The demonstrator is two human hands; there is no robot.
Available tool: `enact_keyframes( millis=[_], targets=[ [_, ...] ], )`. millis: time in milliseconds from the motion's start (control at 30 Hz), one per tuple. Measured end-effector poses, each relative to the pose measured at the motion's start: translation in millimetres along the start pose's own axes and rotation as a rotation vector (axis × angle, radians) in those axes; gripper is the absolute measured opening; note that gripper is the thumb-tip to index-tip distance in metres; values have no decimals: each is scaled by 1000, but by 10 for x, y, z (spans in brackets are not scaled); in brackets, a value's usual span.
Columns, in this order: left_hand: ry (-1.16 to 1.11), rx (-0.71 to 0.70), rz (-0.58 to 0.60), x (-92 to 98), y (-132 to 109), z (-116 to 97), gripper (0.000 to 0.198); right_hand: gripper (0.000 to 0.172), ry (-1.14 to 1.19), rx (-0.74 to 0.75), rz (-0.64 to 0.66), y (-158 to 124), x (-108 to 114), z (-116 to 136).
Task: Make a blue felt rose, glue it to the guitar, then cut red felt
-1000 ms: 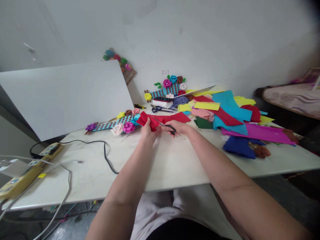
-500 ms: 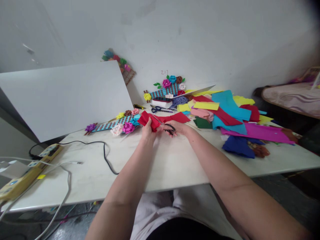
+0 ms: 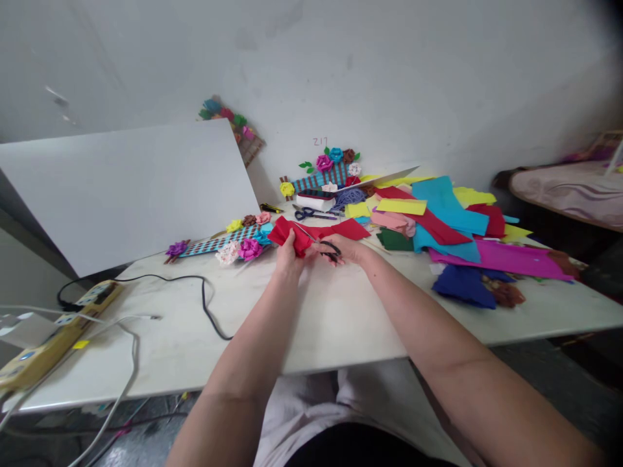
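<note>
My left hand (image 3: 291,255) is closed on a folded piece of red crepe paper (image 3: 283,232), thumb on top. In my right hand (image 3: 346,250) is a pair of black-handled scissors (image 3: 331,249), its blades pointing left against the red paper. Whether the blades are parted is too small to tell. A longer red strip (image 3: 351,229) lies on the table just behind the scissors. Left of my left hand rests a woven blue-and-brown panel (image 3: 221,241) with paper flowers, among them a magenta flower (image 3: 250,249).
A heap of coloured paper (image 3: 450,204) covers the right of the table (image 3: 341,324). Behind my hands lie a second pair of scissors (image 3: 311,213) and a white box (image 3: 315,202). A power strip (image 3: 92,297) and cables occupy the left; a white board (image 3: 136,194) leans behind.
Almost nothing differs. Both hands keep the red paper and the scissors in nearly the same place, with only a slight shift at the scissors.
</note>
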State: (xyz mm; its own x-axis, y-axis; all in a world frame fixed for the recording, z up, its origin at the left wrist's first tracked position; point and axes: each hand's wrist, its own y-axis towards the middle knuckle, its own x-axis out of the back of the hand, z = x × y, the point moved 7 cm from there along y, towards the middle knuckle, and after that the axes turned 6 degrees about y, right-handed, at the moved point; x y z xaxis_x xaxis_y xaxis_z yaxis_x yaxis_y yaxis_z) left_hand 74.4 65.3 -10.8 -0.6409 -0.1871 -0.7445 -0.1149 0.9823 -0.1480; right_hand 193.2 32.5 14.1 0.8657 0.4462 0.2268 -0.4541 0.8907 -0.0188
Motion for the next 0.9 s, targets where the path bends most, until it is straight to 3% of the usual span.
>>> enact_keyframes(
  millis=[700, 900],
  targets=[
    [-26, -5, -17, 6, 0, -19, 4, 20, 47, -42, 3, 111, 29, -161],
    [-21, 25, -5, -25, -34, -8, 5, 33, 74, -4, 35, 16, -13, -52]
  ],
)
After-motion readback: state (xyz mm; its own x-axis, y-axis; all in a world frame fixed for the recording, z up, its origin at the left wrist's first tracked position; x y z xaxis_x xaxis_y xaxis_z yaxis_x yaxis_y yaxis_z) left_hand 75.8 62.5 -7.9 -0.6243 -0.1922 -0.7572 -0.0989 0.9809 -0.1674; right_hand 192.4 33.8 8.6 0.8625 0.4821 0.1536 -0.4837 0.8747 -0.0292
